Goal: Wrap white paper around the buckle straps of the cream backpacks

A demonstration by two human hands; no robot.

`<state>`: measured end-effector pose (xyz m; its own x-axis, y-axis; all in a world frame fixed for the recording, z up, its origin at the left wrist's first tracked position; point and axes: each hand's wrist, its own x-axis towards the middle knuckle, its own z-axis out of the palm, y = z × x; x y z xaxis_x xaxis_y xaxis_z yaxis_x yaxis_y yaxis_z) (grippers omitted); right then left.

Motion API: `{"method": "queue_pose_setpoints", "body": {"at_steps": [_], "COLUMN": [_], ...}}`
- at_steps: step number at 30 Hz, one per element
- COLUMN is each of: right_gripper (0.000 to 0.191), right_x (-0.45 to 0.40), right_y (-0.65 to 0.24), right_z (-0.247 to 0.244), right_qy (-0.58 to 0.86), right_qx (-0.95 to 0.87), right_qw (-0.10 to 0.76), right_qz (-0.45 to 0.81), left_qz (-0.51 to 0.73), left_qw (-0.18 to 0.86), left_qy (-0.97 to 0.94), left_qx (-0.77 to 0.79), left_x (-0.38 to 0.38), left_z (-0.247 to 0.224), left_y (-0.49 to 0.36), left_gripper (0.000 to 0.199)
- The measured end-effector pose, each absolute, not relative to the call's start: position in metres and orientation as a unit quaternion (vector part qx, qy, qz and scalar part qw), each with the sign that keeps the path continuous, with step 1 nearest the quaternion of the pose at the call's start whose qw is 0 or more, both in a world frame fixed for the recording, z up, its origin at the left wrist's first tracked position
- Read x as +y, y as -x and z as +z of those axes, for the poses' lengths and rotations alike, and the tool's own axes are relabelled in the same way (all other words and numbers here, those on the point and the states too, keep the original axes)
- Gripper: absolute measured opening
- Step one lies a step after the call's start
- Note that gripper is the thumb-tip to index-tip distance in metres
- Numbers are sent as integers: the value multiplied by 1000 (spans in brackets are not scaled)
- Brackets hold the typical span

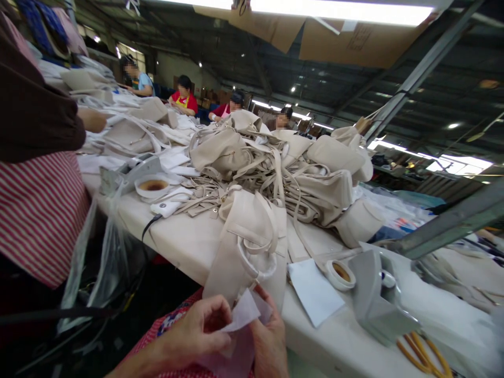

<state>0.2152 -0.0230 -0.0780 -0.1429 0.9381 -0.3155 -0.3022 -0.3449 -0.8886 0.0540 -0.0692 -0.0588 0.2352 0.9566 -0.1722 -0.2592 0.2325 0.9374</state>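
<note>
A thin, see-through whitish sheet of tissue paper [244, 312] is held low in front of me. My left hand [199, 331] pinches its left side between thumb and fingers. On the other side my right hand [271, 338] is closed on the same sheet, fingers curled behind it. Just beyond my hands, a beige handbag [225, 262] lies at the table edge, its strap looped on top. The sheet overlaps the bag's near end; whether my fingers also touch the bag is hidden. Red patterned cloth shows beneath my forearms.
A large pile of beige bags [252, 157] covers the table [177, 241] beyond. To the right are a pale blue-white sheet [315, 294], a tape roll [340, 275], a grey tape dispenser [384, 299] and yellow-handled scissors [423, 354]. A co-worker's dark sleeve [39, 105] is close on the left.
</note>
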Motion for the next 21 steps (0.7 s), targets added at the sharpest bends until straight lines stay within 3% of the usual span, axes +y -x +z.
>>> {"method": "queue_pose_setpoints", "body": {"at_steps": [3,5,14,21], "right_gripper": [92,93,100,95], "right_x": [-23,-24,-22,-21], "right_y": [-216,-216,-219,-228], "right_z": [-74,-72,-70,-66], "right_qy": [455,452,472,502], "right_qx": [-314,-304,-344,-352], "right_qw": [465,463,467,499], "right_qz": [692,699,664,613], "left_qz": [409,428,438,437], "left_qw": [767,781,698,673], "left_qy": [-374,-325,-322,-363], "left_qx": [324,318,465,474], "left_x": [-64,-57,-37,-24], "left_z": [-49,-50,-72,-53], "left_y": [-33,-27,-72,-87], "left_gripper": [31,39,32,25]}}
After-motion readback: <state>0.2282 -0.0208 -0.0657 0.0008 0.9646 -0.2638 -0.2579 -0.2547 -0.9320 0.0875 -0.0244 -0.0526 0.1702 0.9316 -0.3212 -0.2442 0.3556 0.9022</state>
